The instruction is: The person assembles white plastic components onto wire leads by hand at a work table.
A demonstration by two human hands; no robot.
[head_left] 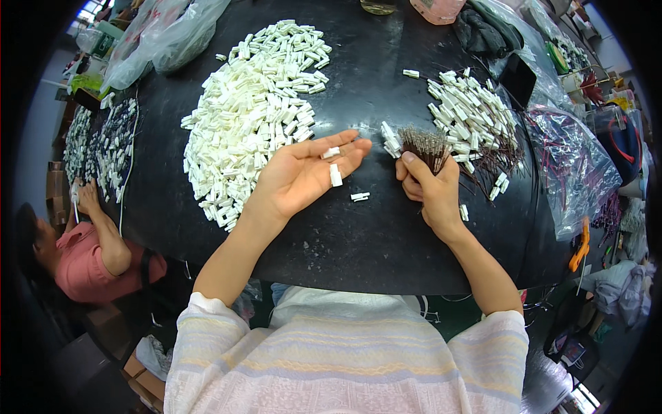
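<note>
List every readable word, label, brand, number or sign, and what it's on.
No text is clear enough to quote.
Green-labelled container, upper left: too small and blurred to read.
Clear plastic bag, upper left: reddish marks; can't tell if they are print.
Pile of white pieces: no lettering can be made out.
Wire bunch in the right hand: no lettering visible.

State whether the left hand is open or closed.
Open: the left hand shows its palm, fingers extended, a white connector on them.
</note>
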